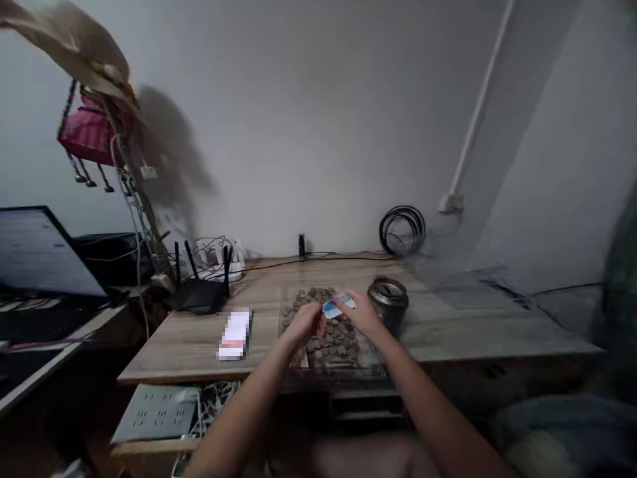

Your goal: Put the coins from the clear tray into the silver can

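Note:
A blue-and-white banknote (334, 307) is stretched between my two hands, above a wide spread of coins (334, 346). My left hand (307, 320) is closed at the note's left end, with reddish paper (322, 326) showing just below its fingers. On the other end, my right hand (363, 312) pinches the note between thumb and fingers. The coins lie on a shallow, see-through tray or sheet whose exact form I cannot make out. Close to the right of my right hand stands a dark metal canister (391, 307) with a slot in its lid.
On the wood-grain table (269, 279), a phone (233, 335) lies left of the coins, in front of a black router (199, 295). A coiled black cable (402, 230) leans on the wall. A laptop (44, 252) is far left; a power strip (156, 411) sits below.

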### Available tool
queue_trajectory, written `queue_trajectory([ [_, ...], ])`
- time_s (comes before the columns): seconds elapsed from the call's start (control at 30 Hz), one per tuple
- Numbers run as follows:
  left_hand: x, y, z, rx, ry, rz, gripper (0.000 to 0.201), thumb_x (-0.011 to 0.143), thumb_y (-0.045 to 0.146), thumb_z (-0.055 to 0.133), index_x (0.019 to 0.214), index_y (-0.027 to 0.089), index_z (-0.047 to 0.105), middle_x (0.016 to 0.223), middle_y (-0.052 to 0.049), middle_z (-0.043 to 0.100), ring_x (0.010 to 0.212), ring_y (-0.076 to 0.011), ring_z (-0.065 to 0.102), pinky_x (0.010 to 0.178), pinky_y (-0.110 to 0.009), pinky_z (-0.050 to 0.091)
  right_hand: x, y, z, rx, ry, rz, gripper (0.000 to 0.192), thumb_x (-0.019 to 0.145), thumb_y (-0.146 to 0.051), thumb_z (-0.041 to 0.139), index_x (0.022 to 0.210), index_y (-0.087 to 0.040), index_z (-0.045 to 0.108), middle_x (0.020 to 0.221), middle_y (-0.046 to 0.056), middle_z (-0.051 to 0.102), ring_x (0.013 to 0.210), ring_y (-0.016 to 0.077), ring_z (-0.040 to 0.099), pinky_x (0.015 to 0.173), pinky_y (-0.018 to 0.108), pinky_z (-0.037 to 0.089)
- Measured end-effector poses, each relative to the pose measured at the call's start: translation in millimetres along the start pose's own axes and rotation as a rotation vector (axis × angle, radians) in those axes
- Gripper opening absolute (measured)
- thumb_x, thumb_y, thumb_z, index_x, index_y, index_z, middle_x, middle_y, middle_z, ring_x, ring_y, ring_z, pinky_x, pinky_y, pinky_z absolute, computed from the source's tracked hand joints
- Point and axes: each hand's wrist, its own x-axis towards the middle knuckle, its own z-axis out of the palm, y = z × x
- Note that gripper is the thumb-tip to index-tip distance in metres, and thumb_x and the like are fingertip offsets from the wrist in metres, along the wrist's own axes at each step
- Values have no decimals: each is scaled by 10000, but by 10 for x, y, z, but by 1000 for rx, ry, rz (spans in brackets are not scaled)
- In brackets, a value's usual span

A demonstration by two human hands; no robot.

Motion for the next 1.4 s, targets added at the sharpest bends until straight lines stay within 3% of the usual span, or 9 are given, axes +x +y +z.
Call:
queue_trajectory([
  [0.1,-31,35,-100,-16,-132,-149,521,622,655,560,586,141,485,423,46,452,328,-42,396,329,-172,194,-25,-2,-36,67,-123,-9,244,698,-394,591,763,-160,601,616,-5,578,506,106,522,455,204,411],
  [0.2,-38,51,-151,-38,-136,-87,438,577,529,681,661,137,506,470,53,482,353,-28,399,333,-157,188,-86,-8,63,288,-179,82,328,664,-426,612,870,-172,586,667,6,607,579,143,577,472,229,451],
  [0.37,-10,9,-127,96,-3,75,417,576,493,696,677,137,504,584,4,590,440,-72,521,401,-169,346,-177,-76,279,429,-10,269,384,610,-482,627,815,-162,574,677,47,634,597,184,604,489,277,473],
  [0.47,13,-22,-124,203,78,97,400,630,517,629,685,138,512,642,-24,625,501,-106,575,435,-190,388,-123,-165,-2,97,204,126,285,682,-428,569,779,-162,600,682,64,646,615,185,599,537,274,457],
  [0.6,72,-3,-215,366,202,166,320,701,457,546,687,137,536,670,-32,629,525,-104,581,447,-187,388,78,-160,-763,-437,516,65,262,711,-317,548,925,-185,619,757,62,661,695,177,595,584,243,398],
  [0.77,259,59,-438,484,320,265,225,719,339,481,684,134,567,669,-33,624,554,-110,583,460,-186,387,264,74,-1225,-693,406,267,249,659,-245,551,885,-176,630,704,50,648,643,164,565,521,226,325],
  [0.87,398,36,-564,473,430,305,209,700,308,468,691,133,583,663,-33,627,556,-115,583,471,-191,394,308,138,-1232,-767,392,238,242,650,-232,541,865,-167,631,745,53,650,654,155,553,527,223,315],
  [1.1,497,-136,-759,390,511,312,242,687,350,453,690,139,571,656,-38,630,538,-125,583,447,-202,398,396,28,-1317,-918,94,239,239,717,-361,523,717,-157,646,704,63,649,642,155,556,508,223,296],
  [1.4,536,-234,-779,483,437,293,176,664,295,478,601,148,552,590,-5,602,509,-103,547,484,-195,397,475,-162,-1179,-1054,176,379,278,673,-344,538,785,-144,694,818,145,666,754,227,618,568,255,380],
])
